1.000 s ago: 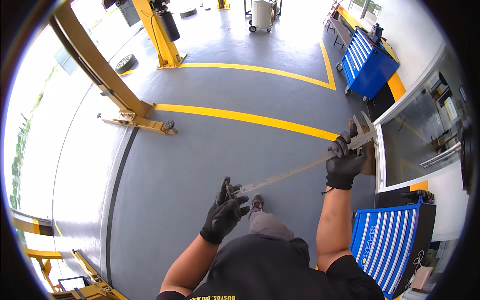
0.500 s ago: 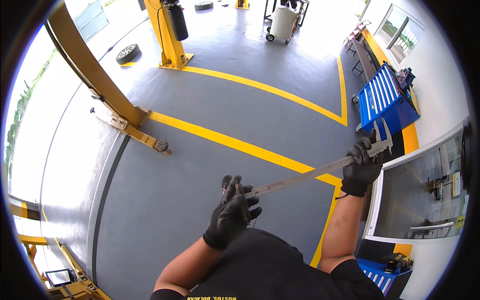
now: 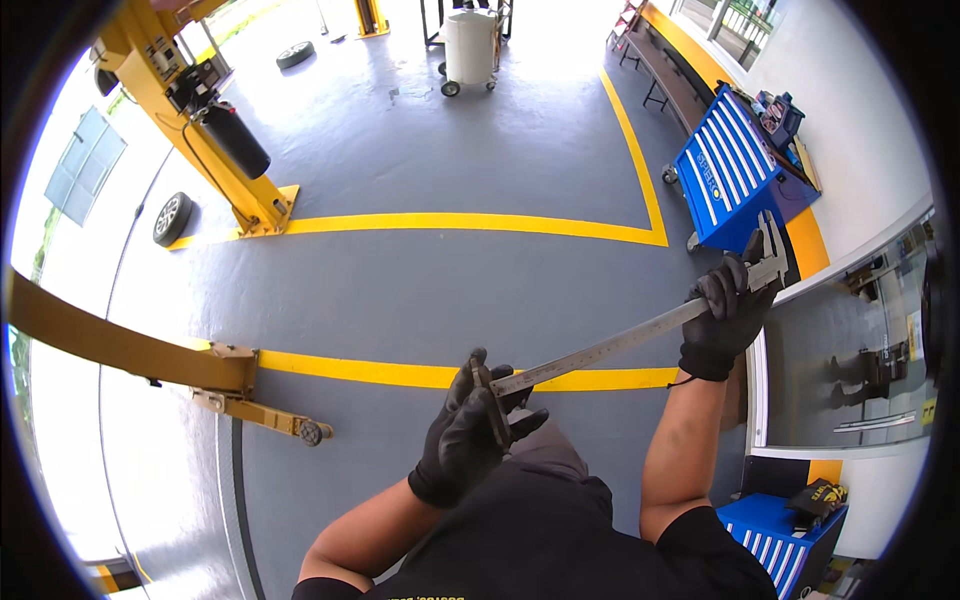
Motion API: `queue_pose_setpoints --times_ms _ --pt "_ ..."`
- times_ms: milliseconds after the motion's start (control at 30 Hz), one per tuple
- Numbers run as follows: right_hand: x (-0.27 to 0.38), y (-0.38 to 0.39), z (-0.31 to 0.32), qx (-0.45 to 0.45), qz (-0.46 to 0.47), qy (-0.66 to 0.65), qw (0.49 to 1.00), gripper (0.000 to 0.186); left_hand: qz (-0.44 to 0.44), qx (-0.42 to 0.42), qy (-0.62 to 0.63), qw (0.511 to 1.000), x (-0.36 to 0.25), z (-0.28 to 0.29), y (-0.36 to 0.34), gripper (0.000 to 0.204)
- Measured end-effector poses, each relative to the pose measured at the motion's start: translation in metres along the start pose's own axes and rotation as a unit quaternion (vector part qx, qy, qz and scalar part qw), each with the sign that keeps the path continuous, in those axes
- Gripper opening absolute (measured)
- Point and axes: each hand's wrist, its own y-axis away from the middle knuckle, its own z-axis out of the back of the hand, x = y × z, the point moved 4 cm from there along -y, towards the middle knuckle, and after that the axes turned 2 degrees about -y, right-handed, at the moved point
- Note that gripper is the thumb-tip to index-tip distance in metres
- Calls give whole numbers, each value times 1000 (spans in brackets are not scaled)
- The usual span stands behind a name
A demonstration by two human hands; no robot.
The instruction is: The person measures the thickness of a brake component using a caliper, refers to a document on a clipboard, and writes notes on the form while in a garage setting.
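Observation:
A long metal vernier caliper slants across in front of me, its jaws up at the right. My right hand, in a black glove, is closed round it just below the jaws. In my black-gloved left hand is a thin, dark, brownish flat piece, seen nearly edge-on, so its kind cannot be made out. The left thumb and fingers are on either side of that piece. The caliper's far end comes right up to the piece at the left fingers; whether they touch is unclear.
Ahead to the right stands a blue tool cabinet by the wall, near a bench. Yellow lift posts and a low lift arm are at left. A white wheeled drum stands far ahead. Another blue cabinet is at lower right.
My view has turned left and moved toward the painted lines, so lift posts, drum and cabinet have shifted in the picture. Both hands keep their holds on the caliper and the flat piece.

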Motion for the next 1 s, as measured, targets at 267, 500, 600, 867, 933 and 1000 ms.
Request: queue_pose_setpoints --times_ms 267,500,600,867,933,1000 --pt "3 -176 91 1 60 21 998 64 47 18 5 999 -47 -30 -211 51" --pt "-37 -335 112 83 4 21 996 74 99 -49 11 994 -95 -55 -337 41" --pt "-55 -391 129 46 19 60 997 73 113 -100 18 988 -123 -67 -389 42" --pt "-121 -536 202 105 -15 -17 994 61 112 -101 -44 988 -208 -59 -548 31" --pt "-135 -571 215 116 -7 -13 993 61 118 -78 -62 988 -229 -62 -592 30" --pt "-141 -606 230 133 0 -3 991 62 134 -71 -79 985 -248 -68 -637 31"
